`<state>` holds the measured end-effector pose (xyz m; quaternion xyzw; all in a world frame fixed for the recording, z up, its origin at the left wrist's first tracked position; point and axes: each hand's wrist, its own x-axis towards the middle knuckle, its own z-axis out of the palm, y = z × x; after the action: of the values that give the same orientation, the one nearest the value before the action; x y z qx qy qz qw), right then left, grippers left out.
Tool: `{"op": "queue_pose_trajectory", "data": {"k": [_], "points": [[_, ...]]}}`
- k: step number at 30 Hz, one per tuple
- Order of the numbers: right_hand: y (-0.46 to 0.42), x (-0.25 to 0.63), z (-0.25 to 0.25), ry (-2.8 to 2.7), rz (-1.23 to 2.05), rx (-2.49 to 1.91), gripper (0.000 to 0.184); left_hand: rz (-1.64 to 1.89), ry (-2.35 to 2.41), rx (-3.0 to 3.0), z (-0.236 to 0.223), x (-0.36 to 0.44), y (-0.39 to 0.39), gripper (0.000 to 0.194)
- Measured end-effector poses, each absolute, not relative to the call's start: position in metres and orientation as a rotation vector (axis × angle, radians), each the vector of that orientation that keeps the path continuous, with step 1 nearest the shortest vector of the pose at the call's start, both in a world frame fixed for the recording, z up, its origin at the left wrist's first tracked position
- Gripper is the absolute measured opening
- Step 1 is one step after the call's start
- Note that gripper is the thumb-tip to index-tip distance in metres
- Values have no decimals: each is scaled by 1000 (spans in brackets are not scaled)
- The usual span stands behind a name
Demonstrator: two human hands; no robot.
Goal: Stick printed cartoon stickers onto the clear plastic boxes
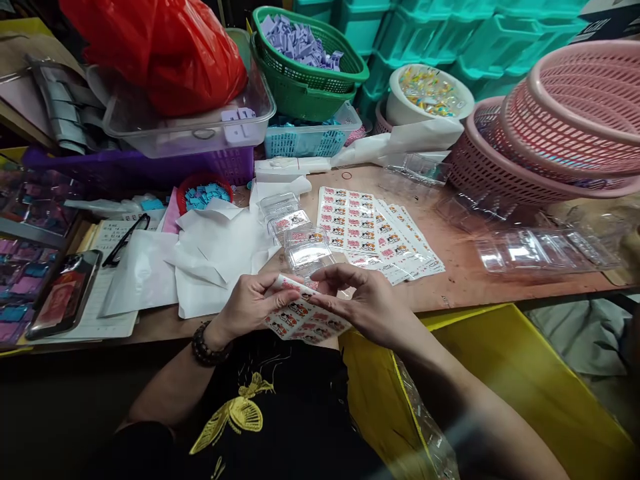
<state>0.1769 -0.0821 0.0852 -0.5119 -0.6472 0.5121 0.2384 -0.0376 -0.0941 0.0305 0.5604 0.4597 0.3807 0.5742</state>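
A sticker sheet printed with small cartoon figures and red lettering is held between both hands at the table's front edge. Its upper edge is folded back. My left hand pinches the sheet at its left side, thumb on top. My right hand has thumb and fingertips together at the upper right of the same sheet; whether a loose sticker is between them is hard to see. Just beyond my hands lie clear plastic boxes, some with a sticker on them. Behind to the right, more sticker sheets are fanned out.
White backing paper lies left, beside a phone and glasses. A red basket holds blue pieces. Pink baskets and clear plastic packaging stand right. Green baskets and tubs line the back.
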Motion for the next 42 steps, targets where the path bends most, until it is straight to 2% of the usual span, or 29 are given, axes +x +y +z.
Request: {"op": "queue_pose_trajectory", "data": {"k": [4,9,11,15,17,22,26,32,36,39,42], "points": [[-84,177,82,-1761,1450,-1396,21,893,1091,1353,27,-39,-94,38],[-93,171,77,-1783,1213,-1384,18,942,1192,1320,19,-35,-93,47],[-96,168,73,-1893,964,-1352,17,913,1204,1262,17,-35,-93,53],[-102,170,61,-2107,245,-1314,13,744,997,1031,17,-38,-94,55],[-106,176,55,-2170,109,-1253,15,672,916,947,16,-42,-95,55],[-115,194,52,-2333,257,-777,31,521,927,966,12,-56,-100,50],[-108,196,53,-2073,104,-882,28,569,834,1006,19,-62,-98,49],[-106,195,41,-2391,-24,-800,34,595,854,958,22,-57,-92,51],[-109,196,40,-2203,4,-678,38,531,885,869,16,-57,-95,49],[-86,196,43,-1826,170,-829,50,619,900,930,15,-65,-93,41],[-45,199,33,-1623,619,-1149,69,827,843,1068,19,-76,-83,30]]}}
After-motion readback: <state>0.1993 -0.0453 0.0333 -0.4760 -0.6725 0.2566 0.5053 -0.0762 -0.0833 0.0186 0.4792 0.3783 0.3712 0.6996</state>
